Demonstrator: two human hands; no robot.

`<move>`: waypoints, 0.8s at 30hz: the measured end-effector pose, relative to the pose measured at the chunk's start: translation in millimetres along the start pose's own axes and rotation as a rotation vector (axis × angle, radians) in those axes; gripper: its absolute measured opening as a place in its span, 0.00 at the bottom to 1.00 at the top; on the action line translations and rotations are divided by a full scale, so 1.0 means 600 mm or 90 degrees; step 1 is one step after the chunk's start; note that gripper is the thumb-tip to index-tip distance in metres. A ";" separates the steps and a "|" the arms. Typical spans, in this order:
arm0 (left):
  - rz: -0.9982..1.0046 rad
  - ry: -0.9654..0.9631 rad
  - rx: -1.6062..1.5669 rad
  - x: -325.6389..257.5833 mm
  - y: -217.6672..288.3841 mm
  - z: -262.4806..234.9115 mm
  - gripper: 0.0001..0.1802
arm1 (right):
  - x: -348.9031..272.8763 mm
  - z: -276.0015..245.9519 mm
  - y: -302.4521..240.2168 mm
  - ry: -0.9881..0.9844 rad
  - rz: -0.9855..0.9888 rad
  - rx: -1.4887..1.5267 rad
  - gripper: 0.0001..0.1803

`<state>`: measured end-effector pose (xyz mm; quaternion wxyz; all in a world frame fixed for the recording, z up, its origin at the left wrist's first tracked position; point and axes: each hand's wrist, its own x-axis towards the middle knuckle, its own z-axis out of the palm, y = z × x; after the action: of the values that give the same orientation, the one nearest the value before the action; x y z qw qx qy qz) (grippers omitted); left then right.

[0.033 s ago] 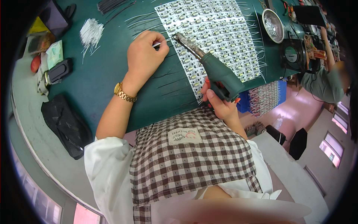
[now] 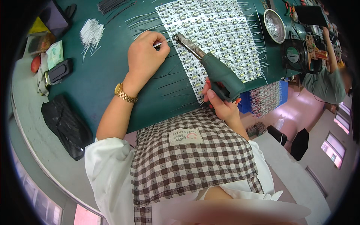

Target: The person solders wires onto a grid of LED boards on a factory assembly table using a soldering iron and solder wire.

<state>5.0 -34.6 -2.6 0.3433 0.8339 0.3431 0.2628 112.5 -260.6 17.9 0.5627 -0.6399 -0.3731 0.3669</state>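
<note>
A large white panel of small circuit boards [image 2: 210, 30] lies on the green tabletop, with rows of parts and thin wires sticking out along its edges. My right hand [image 2: 222, 105] is closed round the handle of a green soldering gun [image 2: 224, 77] with orange-red parts near the grip. Its darkened metal tip rests at the panel's left edge. Just left of that tip, my left hand [image 2: 147, 52] pinches a thin white wire [image 2: 158, 44] that points toward the same edge. Fingers partly hide the wire. Several dark wires [image 2: 174, 81] run out from the panel below that hand.
Bundles of white wires [image 2: 92, 32] and black wires [image 2: 111, 5] lie farther left. A metal bowl [image 2: 274, 26] and a round black device [image 2: 294, 55] stand right of the panel. A blue bin [image 2: 284, 92] holds more boards. A black mesh bag [image 2: 64, 125] sits left; a co-worker's sleeve [image 2: 318, 87] shows right.
</note>
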 end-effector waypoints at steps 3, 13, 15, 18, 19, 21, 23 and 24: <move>-0.003 0.002 -0.001 0.000 0.002 -0.001 0.03 | -0.002 0.004 -0.001 0.016 0.044 0.009 0.16; 0.014 0.029 0.004 -0.001 -0.001 0.003 0.03 | 0.004 0.006 -0.017 0.003 0.053 -0.094 0.08; 0.012 0.026 0.012 -0.001 -0.001 0.003 0.03 | 0.003 0.006 -0.018 0.006 0.078 -0.110 0.08; 0.014 0.027 0.014 -0.002 -0.001 0.004 0.02 | 0.001 0.007 -0.009 0.025 0.069 -0.069 0.08; 0.012 0.028 0.014 -0.003 -0.001 0.004 0.02 | 0.000 0.006 -0.009 0.024 0.069 -0.069 0.08; 0.034 0.042 0.019 -0.003 -0.003 0.006 0.02 | 0.000 0.003 -0.012 0.010 0.092 -0.019 0.10; 0.024 0.034 0.021 -0.003 -0.001 0.005 0.02 | -0.004 0.006 -0.017 0.035 0.069 0.017 0.12; 0.014 0.025 0.022 -0.003 0.000 0.004 0.02 | -0.004 0.006 -0.019 0.060 0.046 0.052 0.14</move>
<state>5.6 -36.7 -4.8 0.3190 0.8379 0.3455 0.2771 107.1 -260.2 29.2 0.5917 -0.6461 -0.3078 0.3712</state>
